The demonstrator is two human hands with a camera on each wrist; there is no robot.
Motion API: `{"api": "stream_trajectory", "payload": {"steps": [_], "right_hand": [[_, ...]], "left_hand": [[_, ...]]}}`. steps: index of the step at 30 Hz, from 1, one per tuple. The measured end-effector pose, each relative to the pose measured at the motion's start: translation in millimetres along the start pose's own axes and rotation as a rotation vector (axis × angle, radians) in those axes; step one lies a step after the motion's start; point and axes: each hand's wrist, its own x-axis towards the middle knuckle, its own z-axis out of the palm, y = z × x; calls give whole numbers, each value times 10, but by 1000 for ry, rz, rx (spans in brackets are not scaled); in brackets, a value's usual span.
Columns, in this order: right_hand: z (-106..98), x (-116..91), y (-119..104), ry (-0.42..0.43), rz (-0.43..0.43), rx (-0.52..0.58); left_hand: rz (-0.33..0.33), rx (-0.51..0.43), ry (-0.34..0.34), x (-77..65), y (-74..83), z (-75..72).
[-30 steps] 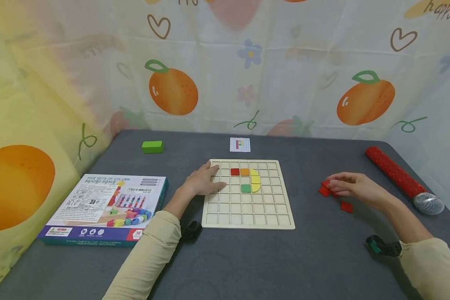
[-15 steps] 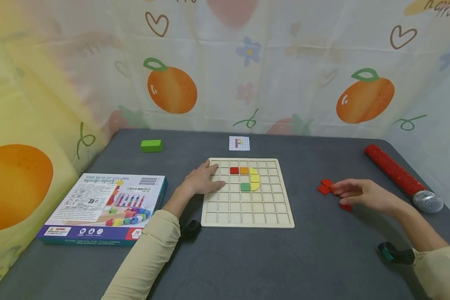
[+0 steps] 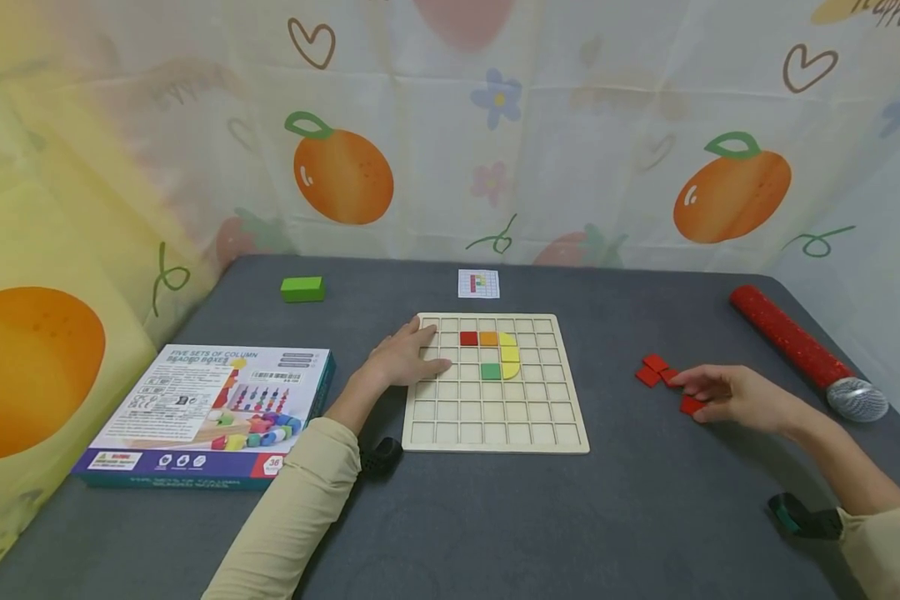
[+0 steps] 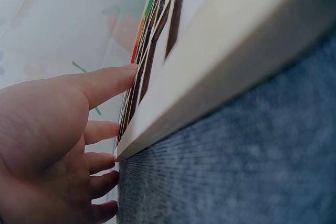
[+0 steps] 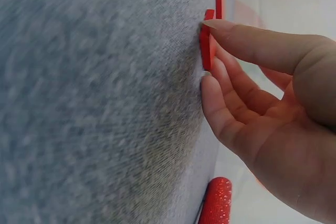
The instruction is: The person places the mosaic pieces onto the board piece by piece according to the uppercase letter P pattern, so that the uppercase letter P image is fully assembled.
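My left hand rests on the left edge of a pale wooden grid board, thumb on its face and fingers spread along the far corner. On the board sit a red tile, an orange tile, yellow pieces and a green tile. My right hand is down at the loose red tiles on the right. Its thumb and a finger close around the edges of the nearest red tile, low over the table. Another red tile stands just beyond in the right wrist view.
A small pattern card lies behind the board, with a green block to its left. At the left lies a boxed set. A red glittery microphone lies right of my right hand. A printed curtain hangs behind the table.
My right hand has shifted from the farther red tiles toward me and right, onto the nearest one, uncovering the others. The left hand stays on the board.
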Motion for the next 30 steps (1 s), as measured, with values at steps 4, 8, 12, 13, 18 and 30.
{"api": "stream_trajectory", "payload": {"steps": [4,8,12,13,18,30], "right_hand": [[12,-16,-7,19,0,-19],[10,-20,-16,18,5,-32],[6,-22,-15,25,-32,-61],[9,-22,-14,29,-42,-67],[22,-15,1,42,-101,-78],[-20,36,-15,-41,-88,-79]], "left_hand": [[5,-1,3,-12,12,-12],[1,5,0,-13,13,-14],[-1,8,-2,-18,16,-15],[-1,8,-2,-19,17,-15],[-2,3,1,-19,14,-12],[-5,-6,6,-17,9,-8]]}}
